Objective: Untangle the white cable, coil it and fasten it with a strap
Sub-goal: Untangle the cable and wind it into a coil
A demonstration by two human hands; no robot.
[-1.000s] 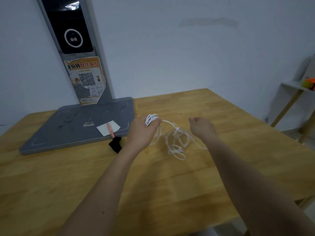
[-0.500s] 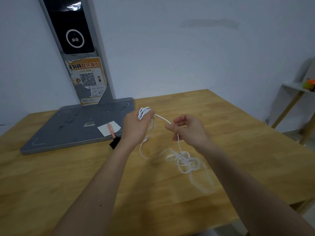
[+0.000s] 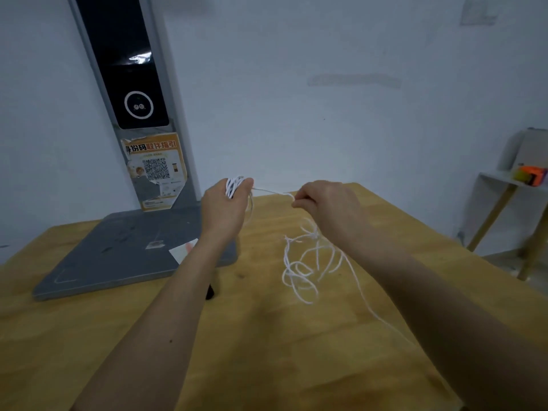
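The coiling is partly done: several turns of the white cable (image 3: 308, 262) sit bunched in the closed left hand (image 3: 225, 207), held up above the desk (image 3: 267, 351), while the right hand (image 3: 326, 209) pinches the short taut run leading from that bundle. The rest of the cable, thin and limp, hangs from the right hand into a loose tangle of overlapping loops lying on the desk, with one strand trailing off toward the person. That tangle remains to be cleared and wound, and I see no strap fastened on the cable yet.

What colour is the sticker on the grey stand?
Orange sticker with a white panel and black QR code, in the head view.
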